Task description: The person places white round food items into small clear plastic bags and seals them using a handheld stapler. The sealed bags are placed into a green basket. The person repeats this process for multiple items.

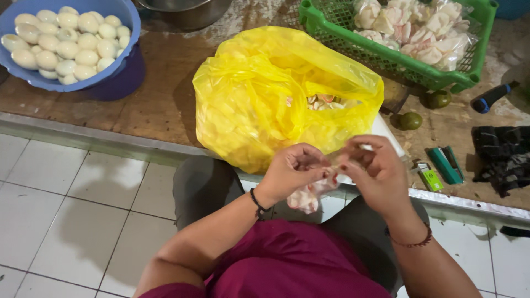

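Head view: both hands meet just below the centre of the frame, over the person's lap. The left hand (292,171) is curled narrow, its fingers pinched on the top of a small clear bag (312,193) filled with pale pink-white crackers, which hangs down at 6 o'clock from the fingertips. The right hand (375,168) sits just beside it at 3 o'clock, fingers bent and closed on the same bag's neck, so the two hands nearly touch.

Directly above the hands, at 12 o'clock, a large yellow plastic bag (276,94) stands open on the brown surface (160,99), with more crackers showing in its mouth. At 1 o'clock a green plastic crate (326,27) holds several filled clear packets. At 10 o'clock, well apart, a blue bowl (118,60) is heaped with peeled whitish eggs. At 3 o'clock from the hands, near the surface's edge, lie a green stapler (444,164) and a small green box (430,179); two small dark green fruits (411,120) rest above them. White floor tiles (61,209) fill the lower left.
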Demonstrator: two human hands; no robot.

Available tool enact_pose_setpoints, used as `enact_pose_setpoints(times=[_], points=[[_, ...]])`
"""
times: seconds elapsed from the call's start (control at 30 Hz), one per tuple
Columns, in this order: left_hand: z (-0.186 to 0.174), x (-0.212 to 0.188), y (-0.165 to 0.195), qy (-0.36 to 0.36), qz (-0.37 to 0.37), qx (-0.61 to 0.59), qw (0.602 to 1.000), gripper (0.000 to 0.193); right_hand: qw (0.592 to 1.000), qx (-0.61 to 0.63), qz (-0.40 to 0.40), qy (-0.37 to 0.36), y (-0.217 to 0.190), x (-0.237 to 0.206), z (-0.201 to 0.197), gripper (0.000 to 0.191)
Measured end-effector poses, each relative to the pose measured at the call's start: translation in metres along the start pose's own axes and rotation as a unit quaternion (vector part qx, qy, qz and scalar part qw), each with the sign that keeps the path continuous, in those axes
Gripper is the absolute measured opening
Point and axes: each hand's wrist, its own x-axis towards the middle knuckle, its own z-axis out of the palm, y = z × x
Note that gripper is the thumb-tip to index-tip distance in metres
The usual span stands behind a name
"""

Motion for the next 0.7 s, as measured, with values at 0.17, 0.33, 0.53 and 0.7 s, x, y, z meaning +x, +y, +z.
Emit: enact_pose_setpoints(times=[0.17, 0.33, 0.53, 0.7], points=[[-0.001, -0.002, -0.006, 0.02, 0.016, -0.031, 0.999, 0.022, 0.999, 0.012, 0.015, -0.049, 0.028, -0.006, -0.017, 0.054], [0.012, 0.0, -0.023, 0.042, 0.012, 0.014, 0.999, 0.025, 0.997, -0.053, 0.038, 0.028, 0.052, -0.022, -0.016, 0.027], [0.031, 0.006, -0.037, 0.027, -0.054, -0.134, 0.989, 0.022, 0.981, -0.166, 0.002, 0.097, 0.038, -0.043, -0.021, 0.019], [0.04, 0.012, -0.052, 0.023, -0.046, -0.16, 0.986, 0.017, 0.984, -0.111, 0.032, 0.134, 0.028, -0.059, -0.026, 0.019]])
